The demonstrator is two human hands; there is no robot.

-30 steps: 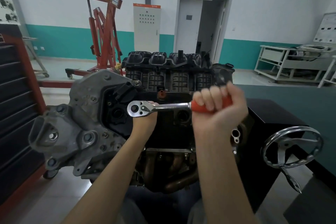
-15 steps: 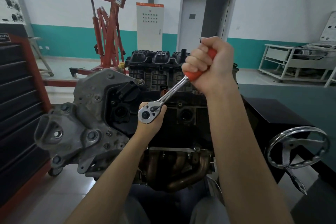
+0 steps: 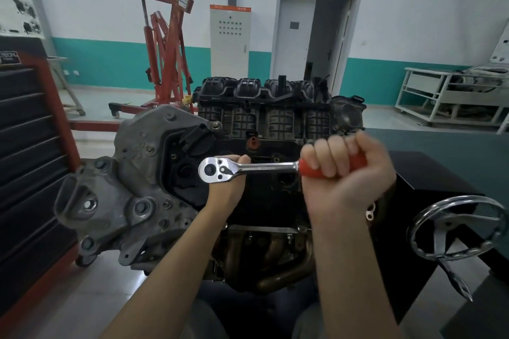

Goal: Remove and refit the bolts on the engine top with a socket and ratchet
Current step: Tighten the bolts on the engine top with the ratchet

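A chrome ratchet with a red handle lies level over the dark top of the engine. My right hand grips the red handle in a fist at the right. My left hand is cupped under the ratchet head, holding it from below; the socket and the bolt beneath are hidden by that hand. The black intake manifold runs along the engine's far side and a grey cast cover closes its left end.
A chrome handwheel on a black stand sits at the right. A red-and-black tool cabinet stands at the left, a red engine hoist behind. The exhaust manifold is just below my wrists.
My right hand swung the ratchet handle away from me and up, then back down to level, pivoting on the head. My left hand stayed under the head.
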